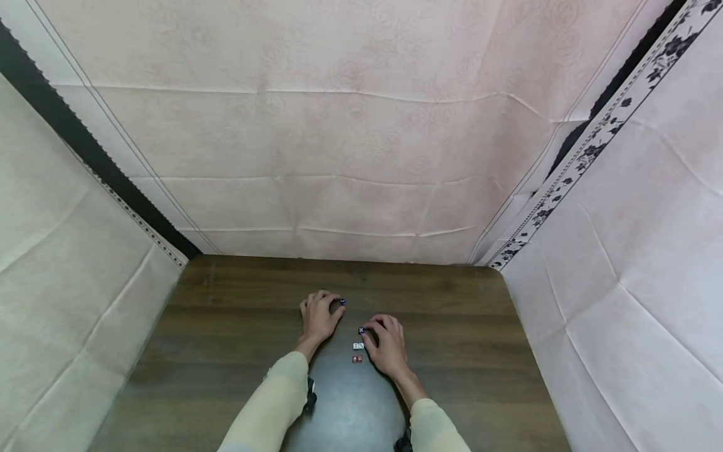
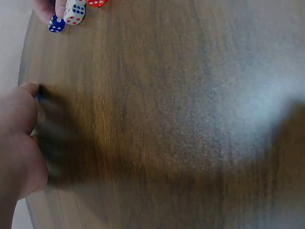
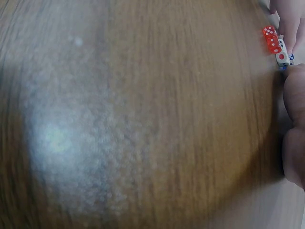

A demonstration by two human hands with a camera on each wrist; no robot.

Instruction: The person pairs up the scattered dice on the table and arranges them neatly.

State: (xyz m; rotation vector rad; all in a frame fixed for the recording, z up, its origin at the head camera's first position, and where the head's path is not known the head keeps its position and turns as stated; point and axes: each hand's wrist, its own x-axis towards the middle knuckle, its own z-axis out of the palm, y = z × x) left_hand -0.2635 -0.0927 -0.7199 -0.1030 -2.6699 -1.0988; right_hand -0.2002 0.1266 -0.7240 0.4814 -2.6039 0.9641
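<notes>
My left hand (image 1: pixel 319 318) pinches a blue die (image 1: pixel 342 302) between thumb and index finger over the far part of the table. In the left wrist view the hand mostly hides that die. Nearer and to the right, my right hand (image 1: pixel 387 346) has thumb and index fingertips on a second blue die (image 1: pixel 361 330), with white pips showing. Just in front of this die, a pair of white dice (image 1: pixel 358 346) sits side by side, close to the right thumb. Two translucent red dice (image 3: pixel 271 39) form another side-by-side row, nearest to me.
The wood-grain table (image 1: pixel 237 351) ends at a straight far edge. Pale patterned cloth (image 1: pixel 350 138) hangs behind it, with more cloth along the left and right sides. A dark device (image 1: pixel 310 397) is worn at the left wrist. Glare lies on the tabletop between the forearms.
</notes>
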